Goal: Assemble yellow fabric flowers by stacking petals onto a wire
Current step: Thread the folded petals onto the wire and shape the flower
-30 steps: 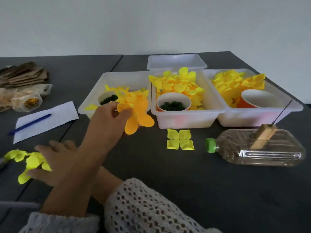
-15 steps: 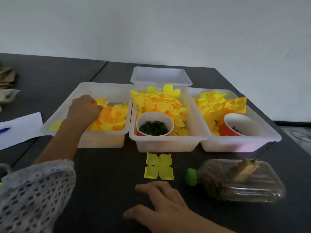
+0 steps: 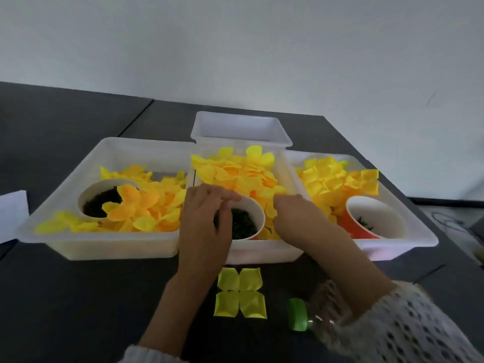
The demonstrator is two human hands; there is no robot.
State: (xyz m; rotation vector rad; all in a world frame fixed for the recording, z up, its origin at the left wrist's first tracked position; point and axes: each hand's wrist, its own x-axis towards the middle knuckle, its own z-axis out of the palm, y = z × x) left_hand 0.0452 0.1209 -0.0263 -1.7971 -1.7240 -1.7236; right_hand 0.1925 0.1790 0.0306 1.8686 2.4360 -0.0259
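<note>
My left hand (image 3: 207,221) hangs over the white cup of dark green bits (image 3: 242,221) in the middle bin (image 3: 262,254). Its curled fingers dip past the cup's left rim, and what they hold is hidden. My right hand (image 3: 293,213) reaches into the yellow petals (image 3: 243,174) just right of that cup, knuckles up and fingertips buried. A flat four-lobed yellow petal piece (image 3: 239,293) lies on the dark table in front of the bin. No wire shows.
The left bin (image 3: 104,247) holds orange-yellow petals and a white cup (image 3: 104,197). In the right bin (image 3: 419,242) are yellow petals and an orange cup (image 3: 374,218). An empty bin (image 3: 241,127) stands behind. A green-capped bottle (image 3: 297,314) lies under my right forearm. White paper (image 3: 13,216) is at far left.
My left hand left the left bin and moved right to the middle bin's cup. My right hand rose from the table into the middle bin's petals. The view moved closer.
</note>
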